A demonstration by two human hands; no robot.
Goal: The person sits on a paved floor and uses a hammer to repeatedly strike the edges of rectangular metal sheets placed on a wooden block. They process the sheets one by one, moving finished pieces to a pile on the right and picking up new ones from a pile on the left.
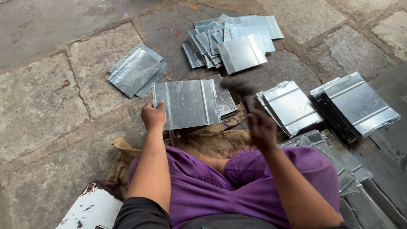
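Note:
My left hand (pixel 153 115) grips the left edge of a ribbed sheet-metal panel (pixel 186 103) that lies flat in front of me on a burlap sack (pixel 214 138). A second panel (pixel 224 100) pokes out from under it at the right. My right hand (pixel 261 128) is raised and motion-blurred, closed around the handle of a dark hammer (pixel 241 87) whose head hovers just right of the held panel. I sit cross-legged in purple trousers (pixel 220 186).
Stacks of similar panels lie on the stone floor: a small stack at far left (pixel 135 71), a spread heap at the back (pixel 231 40), two stacks at right (pixel 290 107) (pixel 358 103), more by my right knee (pixel 343 163). A white object (pixel 91 210) sits at bottom left.

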